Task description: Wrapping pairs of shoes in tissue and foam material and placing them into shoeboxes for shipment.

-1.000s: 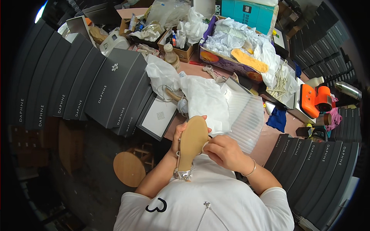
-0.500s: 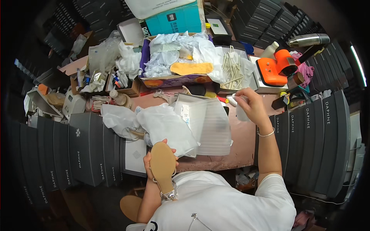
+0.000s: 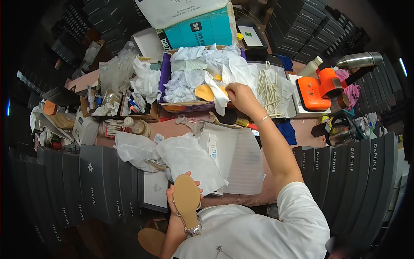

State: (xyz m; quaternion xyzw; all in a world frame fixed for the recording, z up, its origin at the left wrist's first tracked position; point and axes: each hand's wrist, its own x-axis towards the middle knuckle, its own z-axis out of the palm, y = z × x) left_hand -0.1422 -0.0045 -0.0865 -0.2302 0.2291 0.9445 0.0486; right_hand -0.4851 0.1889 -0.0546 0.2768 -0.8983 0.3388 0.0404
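Observation:
My left hand (image 3: 171, 199) is closed round a sandal (image 3: 186, 196), held upside down so that its flat tan sole faces up. Silvery straps show near its heel. Farther out, my right hand (image 3: 242, 98) pinches a strip of white tissue (image 3: 219, 98) at the near edge of a purple carton (image 3: 189, 106). The strip hangs across a yellow pad (image 3: 203, 92) and covers part of it. Crumpled pale tissue (image 3: 185, 82) fills the carton. Between my hands, white wrapping paper (image 3: 187, 157) lies over an open shoebox lined with a translucent sheet (image 3: 243, 164).
Dark shoeboxes stand in rows at the left (image 3: 99, 185) and right (image 3: 358, 181). Beyond the right hand are a box of white sticks (image 3: 271, 93) and an orange device (image 3: 312, 95). A small bottle (image 3: 137, 125) and a yellow-handled brush (image 3: 242, 122) lie nearer.
My right hand has moved left and away from me, from beside the white bottle-like thing to the carton. White tissue now lies over the yellow pad. The left hand still holds the sandal.

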